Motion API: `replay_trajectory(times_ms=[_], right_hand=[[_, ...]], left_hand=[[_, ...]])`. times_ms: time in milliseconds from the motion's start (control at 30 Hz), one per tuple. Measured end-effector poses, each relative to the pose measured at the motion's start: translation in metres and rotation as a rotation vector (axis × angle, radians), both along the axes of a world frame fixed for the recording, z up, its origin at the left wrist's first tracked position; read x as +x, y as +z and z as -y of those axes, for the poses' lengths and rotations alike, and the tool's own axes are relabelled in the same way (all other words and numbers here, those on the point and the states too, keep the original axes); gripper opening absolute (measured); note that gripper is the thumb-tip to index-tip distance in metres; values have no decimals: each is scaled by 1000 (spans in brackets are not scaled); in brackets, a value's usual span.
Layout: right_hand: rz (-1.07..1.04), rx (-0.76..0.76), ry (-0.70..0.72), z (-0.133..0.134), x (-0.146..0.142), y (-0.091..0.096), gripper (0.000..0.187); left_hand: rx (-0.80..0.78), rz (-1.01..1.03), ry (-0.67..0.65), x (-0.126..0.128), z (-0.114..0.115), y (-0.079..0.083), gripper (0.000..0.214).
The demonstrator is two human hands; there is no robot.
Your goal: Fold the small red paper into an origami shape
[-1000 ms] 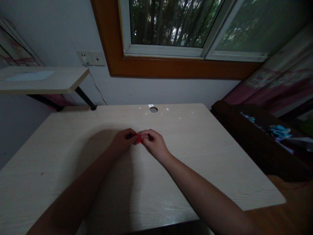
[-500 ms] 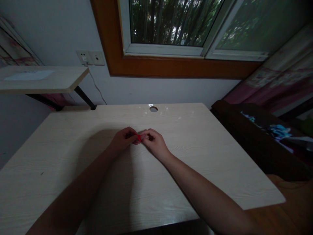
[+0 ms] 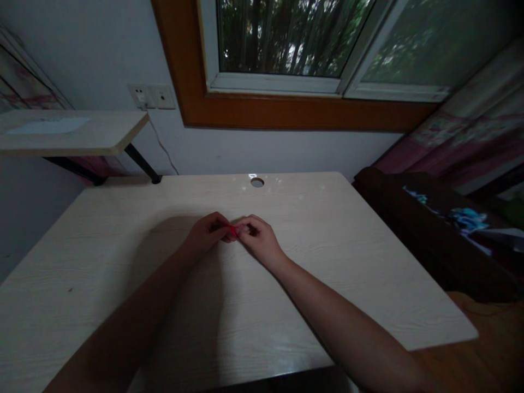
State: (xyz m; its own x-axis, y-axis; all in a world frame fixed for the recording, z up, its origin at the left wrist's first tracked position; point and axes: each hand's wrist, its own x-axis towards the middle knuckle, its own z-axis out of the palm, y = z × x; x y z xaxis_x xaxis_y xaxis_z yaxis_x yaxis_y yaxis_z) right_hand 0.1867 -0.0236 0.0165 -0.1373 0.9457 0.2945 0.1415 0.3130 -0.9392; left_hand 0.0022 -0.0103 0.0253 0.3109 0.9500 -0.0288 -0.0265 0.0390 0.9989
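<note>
A small red piece [image 3: 233, 231], thin and perhaps folded, is pinched between my two hands over the pale wood-grain table [image 3: 335, 245]. Thumb and fingers of my left hand [image 3: 208, 229] close on its left side. On its other side, my right hand [image 3: 256, 232] grips it with thumb and fingertips. The fingers cover most of the piece, so its kind and full shape cannot be made out. Both hands are close to the tabletop, their fingertips nearly meeting.
A round cable hole [image 3: 257, 183] is near the table's back edge. At the left rear, a raised shelf [image 3: 123, 136] on black legs bears a white sheet [image 3: 49, 126]. A cord [image 3: 161, 143] hangs from the wall socket [image 3: 141, 96]. Dark brown furniture [image 3: 434, 229] stands at the right.
Hardly anything differs. The fingers of my right hand have shifted very slightly at the red piece, which both hands still pinch in the same spot.
</note>
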Motion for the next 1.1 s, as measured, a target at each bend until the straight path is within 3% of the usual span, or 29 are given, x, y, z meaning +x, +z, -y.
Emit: replay_trajectory(times_ms=[433,767,1100], right_hand=[[43,98,-22,2,2,-1,16],[49,116,-33,2,2,0,12],[86,157,-33,3,2,0,16]], left_hand=[[12,49,-3,-2,0,-2,16],[-18,36,19,-1,-2,-3,29],[-22,-8,20,0,0,1,29]])
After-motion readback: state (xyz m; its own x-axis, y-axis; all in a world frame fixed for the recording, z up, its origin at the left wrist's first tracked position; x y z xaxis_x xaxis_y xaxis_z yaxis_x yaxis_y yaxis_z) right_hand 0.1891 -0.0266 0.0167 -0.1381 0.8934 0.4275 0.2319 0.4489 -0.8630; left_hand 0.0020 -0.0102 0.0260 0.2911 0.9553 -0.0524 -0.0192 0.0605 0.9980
